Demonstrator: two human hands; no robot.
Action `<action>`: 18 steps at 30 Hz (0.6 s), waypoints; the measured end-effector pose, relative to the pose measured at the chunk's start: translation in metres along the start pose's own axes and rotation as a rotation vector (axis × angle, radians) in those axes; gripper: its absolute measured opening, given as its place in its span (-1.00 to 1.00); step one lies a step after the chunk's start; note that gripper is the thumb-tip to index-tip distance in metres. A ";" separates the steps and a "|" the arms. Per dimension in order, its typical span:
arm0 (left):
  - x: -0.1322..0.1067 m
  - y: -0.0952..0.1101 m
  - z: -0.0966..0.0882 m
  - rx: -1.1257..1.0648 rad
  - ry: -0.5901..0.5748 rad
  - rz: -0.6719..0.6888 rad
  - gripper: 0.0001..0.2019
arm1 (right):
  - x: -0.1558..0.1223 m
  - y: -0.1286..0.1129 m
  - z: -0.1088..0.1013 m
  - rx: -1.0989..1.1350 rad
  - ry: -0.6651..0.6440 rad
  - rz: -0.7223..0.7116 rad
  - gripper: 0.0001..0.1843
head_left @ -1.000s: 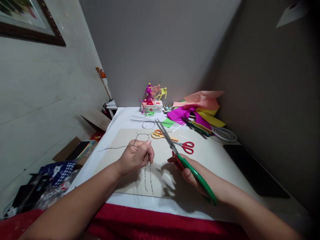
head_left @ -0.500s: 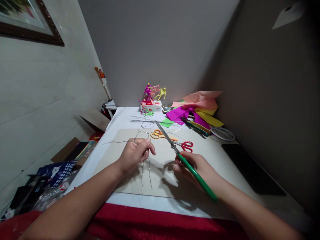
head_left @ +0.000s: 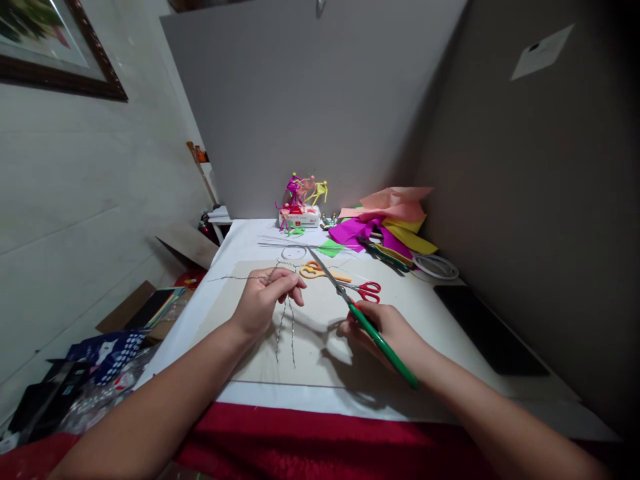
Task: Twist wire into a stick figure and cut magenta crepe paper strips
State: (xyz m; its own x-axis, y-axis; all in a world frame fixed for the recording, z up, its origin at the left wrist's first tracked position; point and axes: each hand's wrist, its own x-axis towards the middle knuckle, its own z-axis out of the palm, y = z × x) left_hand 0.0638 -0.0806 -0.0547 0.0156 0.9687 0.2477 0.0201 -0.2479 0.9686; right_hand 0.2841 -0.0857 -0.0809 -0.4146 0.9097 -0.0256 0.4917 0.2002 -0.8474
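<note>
Pinched in the fingers of my left hand (head_left: 267, 297) is a twisted silver wire figure (head_left: 293, 333). Two wire legs hang down below the fingers, one strand sticks out to the left, and a bent loop rises above the hand; its middle is hidden. My right hand (head_left: 383, 333) grips green-handled scissors (head_left: 377, 343), seen edge-on, with the long blades pointing up and left towards the table's back. The blades are apart from the wire figure. Beyond my hands, orange-handled scissors (head_left: 313, 269) and red-handled scissors (head_left: 369, 291) lie on the pale board (head_left: 415, 313).
Behind the board lie thin loose wires (head_left: 280, 244) and a green paper piece (head_left: 330, 249). Small coloured figures (head_left: 305, 190) stand at a white box (head_left: 307, 217). Coloured paper (head_left: 395, 203), dark-green-handled pliers (head_left: 390, 257), a wire coil (head_left: 436, 267) and a black slab (head_left: 490, 330) are right.
The view has shifted slightly. My left hand has turned a little with the wire figure, whose legs now hang slightly further left. Both hands keep their holds.
</note>
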 end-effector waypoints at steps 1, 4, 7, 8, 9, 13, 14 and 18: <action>0.000 0.000 0.000 -0.009 0.003 -0.006 -0.83 | 0.000 0.000 0.000 0.011 0.003 0.001 -0.69; 0.001 0.001 0.000 -0.034 0.012 -0.031 -0.83 | 0.000 0.000 0.002 0.021 0.020 0.013 -0.69; 0.000 0.000 0.001 -0.043 0.018 -0.055 -0.82 | 0.000 0.001 0.001 0.016 0.040 0.050 -0.65; -0.001 0.000 0.001 -0.045 0.020 -0.062 -0.82 | -0.001 0.002 -0.001 0.010 0.055 0.057 -0.64; -0.001 0.000 0.002 -0.046 0.021 -0.069 -0.82 | -0.002 0.003 -0.003 0.000 0.070 0.056 -0.63; -0.002 -0.001 0.003 -0.048 0.026 -0.085 -0.82 | -0.006 0.009 -0.020 -0.133 0.037 0.022 -0.61; -0.002 -0.001 0.003 -0.052 0.028 -0.081 -0.82 | -0.008 0.011 -0.024 -0.199 0.021 0.024 -0.59; -0.003 0.000 0.004 -0.047 0.020 -0.069 -0.81 | -0.015 0.020 -0.033 -0.501 0.063 0.022 -0.65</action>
State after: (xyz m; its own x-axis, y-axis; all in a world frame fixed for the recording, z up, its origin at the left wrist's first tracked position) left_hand 0.0680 -0.0831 -0.0559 -0.0046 0.9836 0.1801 -0.0263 -0.1801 0.9833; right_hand 0.3259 -0.0832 -0.0801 -0.3605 0.9327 0.0049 0.8134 0.3170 -0.4877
